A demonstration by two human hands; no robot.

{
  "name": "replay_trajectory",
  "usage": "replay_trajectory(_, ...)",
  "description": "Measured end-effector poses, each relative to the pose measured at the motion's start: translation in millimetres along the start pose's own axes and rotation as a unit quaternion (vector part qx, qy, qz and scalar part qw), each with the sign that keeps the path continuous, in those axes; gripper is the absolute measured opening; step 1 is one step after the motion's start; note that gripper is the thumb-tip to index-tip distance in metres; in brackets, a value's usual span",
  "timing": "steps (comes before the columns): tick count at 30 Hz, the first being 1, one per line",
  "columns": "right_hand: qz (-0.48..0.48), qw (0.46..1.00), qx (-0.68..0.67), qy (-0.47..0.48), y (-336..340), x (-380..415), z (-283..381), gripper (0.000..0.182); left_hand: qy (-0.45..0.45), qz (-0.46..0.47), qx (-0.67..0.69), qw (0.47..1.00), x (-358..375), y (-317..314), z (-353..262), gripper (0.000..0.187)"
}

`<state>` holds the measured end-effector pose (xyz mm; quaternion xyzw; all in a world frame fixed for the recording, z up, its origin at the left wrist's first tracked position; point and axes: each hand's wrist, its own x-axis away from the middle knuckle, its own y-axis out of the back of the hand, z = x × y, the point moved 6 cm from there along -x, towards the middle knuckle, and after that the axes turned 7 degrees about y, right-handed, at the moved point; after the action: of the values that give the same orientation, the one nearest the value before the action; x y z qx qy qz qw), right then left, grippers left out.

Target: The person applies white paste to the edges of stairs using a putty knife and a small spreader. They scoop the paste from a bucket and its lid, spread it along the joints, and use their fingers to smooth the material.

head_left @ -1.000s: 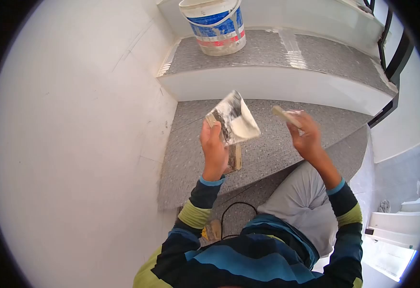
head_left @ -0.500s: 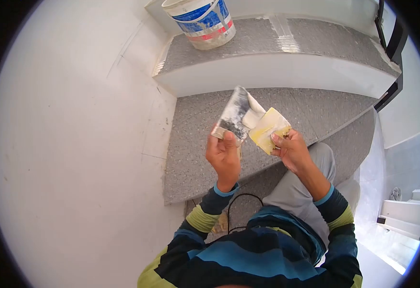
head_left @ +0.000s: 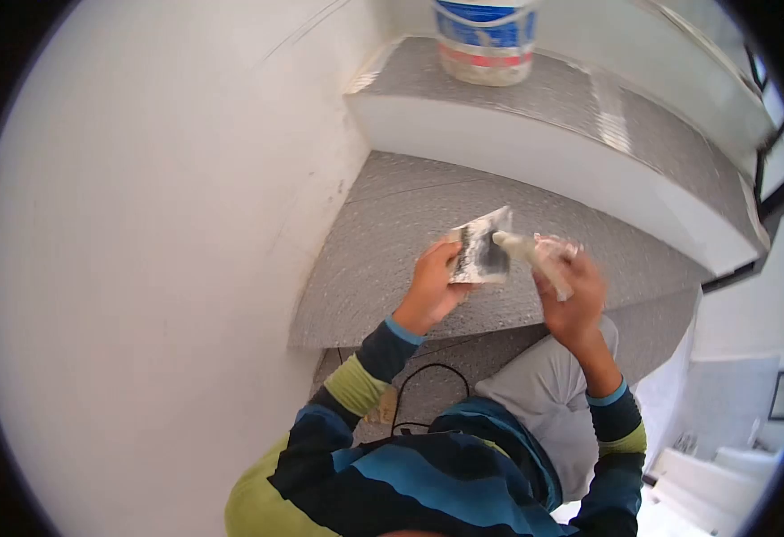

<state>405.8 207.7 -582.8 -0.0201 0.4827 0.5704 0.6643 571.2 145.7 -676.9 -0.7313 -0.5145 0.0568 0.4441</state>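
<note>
My left hand (head_left: 429,285) grips a flat metal putty knife (head_left: 483,249) by its near left edge, thumb on top. White paste is smeared over its dark blade. In my right hand (head_left: 575,302) is a yellowish spreader (head_left: 548,268), seen nearly edge-on and blurred by motion. Its tip, coated with pale paste, comes right at the blade's right side. Both tools are held up over the grey speckled stair tread (head_left: 392,215).
On the step above stands a white bucket (head_left: 486,40) with blue and red bands. A white wall (head_left: 159,251) rises at left, and a dark railing (head_left: 777,192) is at right. Below the tread, a black cable (head_left: 436,365) curves near my body.
My right hand has turned the spreader from flat-facing to edge-on and moved slightly right. The putty knife has tilted in my left hand. The view has swung, shifting the bucket right.
</note>
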Motion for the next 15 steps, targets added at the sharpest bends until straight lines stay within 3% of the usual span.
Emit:
replay_trajectory(1,-0.002,0.963,0.143,0.229,-9.6,0.2,26.1,0.03,-0.012,-0.005,0.013,1.0,0.3,6.1,-7.1,0.026)
replay_trajectory(2,0.043,0.948,0.177,0.261,-18.1,0.2,28.5,0.041,-0.02,0.032,0.019,0.999,0.5,6.2,-12.2,0.025)
replay_trajectory(4,0.084,0.939,0.217,0.252,-20.5,-5.2,15.1,0.041,-0.034,0.073,0.042,0.996,-0.4,16.8,-23.4,0.024)
replay_trajectory(8,0.125,0.938,0.246,0.208,-23.7,-29.7,0.2,0.039,-0.086,0.04,-0.013,0.995,6.3,41.2,-63.9,0.025)
replay_trajectory(11,0.142,0.942,0.233,0.195,-27.3,-54.5,6.9,0.038,-0.199,-0.037,-0.223,0.954,6.5,50.3,-87.6,0.026)
replay_trajectory(15,0.173,0.943,0.173,0.224,-46.2,-83.0,20.3,0.038,-0.108,-0.013,-0.123,0.986,-4.0,56.4,-91.6,0.027)
